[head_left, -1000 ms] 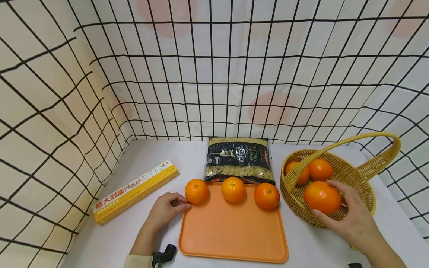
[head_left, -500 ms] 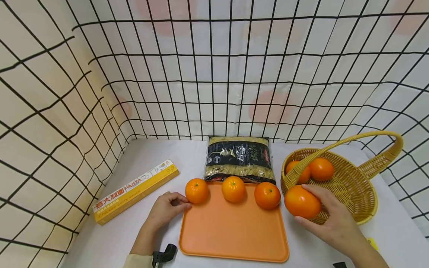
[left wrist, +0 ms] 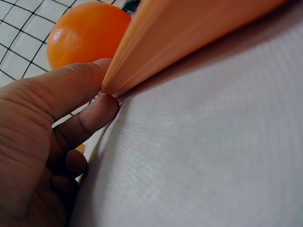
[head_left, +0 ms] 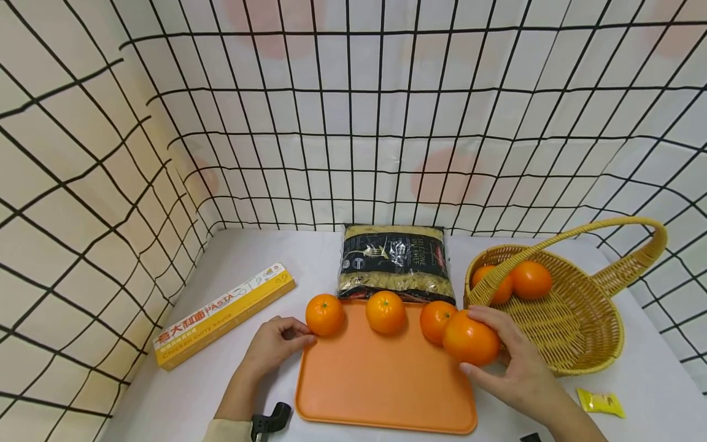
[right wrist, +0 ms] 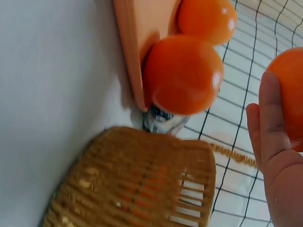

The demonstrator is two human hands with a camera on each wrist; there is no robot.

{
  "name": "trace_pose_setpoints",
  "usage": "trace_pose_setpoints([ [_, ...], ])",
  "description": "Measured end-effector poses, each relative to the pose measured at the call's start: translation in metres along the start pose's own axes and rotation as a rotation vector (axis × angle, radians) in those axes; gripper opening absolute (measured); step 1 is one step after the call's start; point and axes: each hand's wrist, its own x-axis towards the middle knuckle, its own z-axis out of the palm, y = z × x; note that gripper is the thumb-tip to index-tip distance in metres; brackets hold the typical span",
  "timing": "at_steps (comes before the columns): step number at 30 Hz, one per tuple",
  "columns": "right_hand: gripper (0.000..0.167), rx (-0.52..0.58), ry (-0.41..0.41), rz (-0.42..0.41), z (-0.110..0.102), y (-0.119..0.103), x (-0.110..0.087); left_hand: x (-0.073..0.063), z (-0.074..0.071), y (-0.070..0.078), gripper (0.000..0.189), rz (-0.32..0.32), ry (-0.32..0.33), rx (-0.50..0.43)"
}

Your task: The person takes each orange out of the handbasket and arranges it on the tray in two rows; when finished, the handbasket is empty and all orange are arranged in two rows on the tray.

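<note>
My left hand point(head_left: 276, 347) pinches the left rim of an orange tray point(head_left: 386, 390) between thumb and finger; in the left wrist view the fingertips point(left wrist: 105, 105) meet on its edge. My right hand point(head_left: 516, 368) grips an orange point(head_left: 471, 339) by its side, over the tray's right edge. In the right wrist view the held orange point(right wrist: 291, 101) is partly cut off by the frame. Along the tray's far side sit a left orange point(head_left: 324, 315), a middle orange point(head_left: 385, 312) and a right orange point(head_left: 434, 319), the last partly hidden behind the held one.
Right of the tray stands a wicker basket point(head_left: 558, 331) with a tall handle and two oranges inside. A pasta bag point(head_left: 394, 261) lies behind the tray, and a yellow pasta box point(head_left: 223, 316) at the left. Near the basket's front is a small yellow packet point(head_left: 600, 403).
My right hand has lifted the orange out of the basket and carried it left to the tray's right side. The yellow packet has come into view. The left hand has stayed put.
</note>
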Motion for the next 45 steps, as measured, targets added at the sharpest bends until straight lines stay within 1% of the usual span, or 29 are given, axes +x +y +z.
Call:
trace_pose_setpoints([
  [4,0.073,0.032,-0.006,-0.038,0.01,-0.001,0.003,0.0,0.0,0.0,0.015,0.0,-0.001,-0.009],
  [7,0.064,0.077,-0.037,-0.063,0.019,-0.001,0.006,0.0,0.0,-0.001,0.015,-0.005,-0.002,-0.009],
  [13,0.056,0.11,-0.125,-0.019,0.037,-0.004,0.008,0.001,0.0,0.0,0.014,-0.01,-0.007,-0.004],
  [19,0.063,0.134,-0.214,0.037,0.06,-0.016,0.01,0.001,0.0,0.0,0.015,-0.005,-0.014,-0.004],
  [24,0.068,0.141,-0.285,0.059,0.075,-0.028,0.015,0.001,-0.001,0.0,0.014,0.0,-0.014,-0.007],
  [32,0.072,0.059,-0.362,0.042,0.091,-0.046,0.023,0.0,-0.001,0.001,0.014,0.009,-0.016,-0.011],
  [37,0.072,0.067,-0.43,0.067,0.102,-0.055,0.029,0.0,-0.001,0.001,0.014,0.007,-0.016,-0.009],
  [40,0.07,0.088,-0.471,0.062,0.108,-0.059,0.032,0.0,-0.001,0.0,0.014,0.009,-0.017,-0.005],
  [45,0.069,0.11,-0.511,0.042,0.118,-0.064,0.033,0.001,-0.001,0.001,0.013,0.005,-0.018,-0.007],
])
